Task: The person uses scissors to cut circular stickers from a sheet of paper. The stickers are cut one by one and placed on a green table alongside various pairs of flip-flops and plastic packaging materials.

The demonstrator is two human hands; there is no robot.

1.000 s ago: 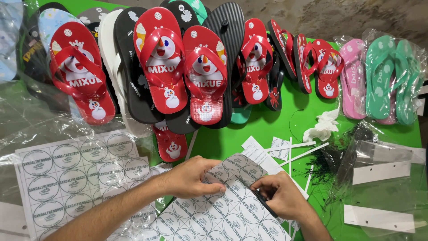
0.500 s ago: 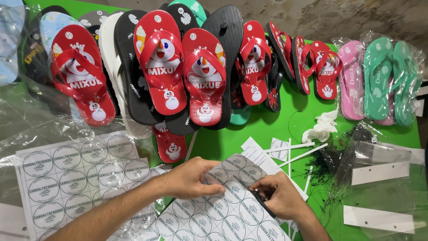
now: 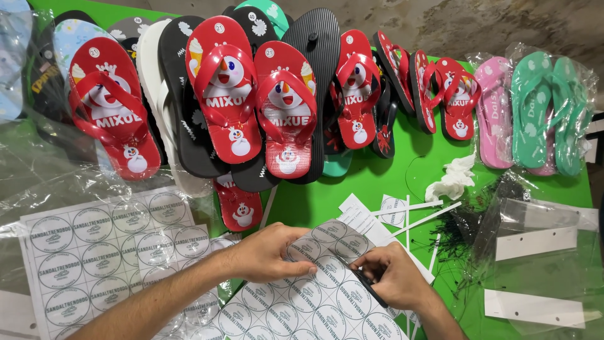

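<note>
Near the front edge of the green worktop (image 3: 377, 182), the left hand (image 3: 267, 255) lies flat with fingers spread, pressing down a sheet of round stickers (image 3: 314, 302), while the right hand (image 3: 393, 277) is closed in a pinch on a thin dark tool at the sheet's right edge. The sheet looks light, thin and floppy, likely to curl or tear, so it is best held flat and lifted by an edge. Red flip-flops (image 3: 251, 101) line the far edge.

Person at the table: left hand (image 3: 267, 255) and right hand (image 3: 393, 277) bare; forearms uncovered, no sleeves, rings or watch.
</note>
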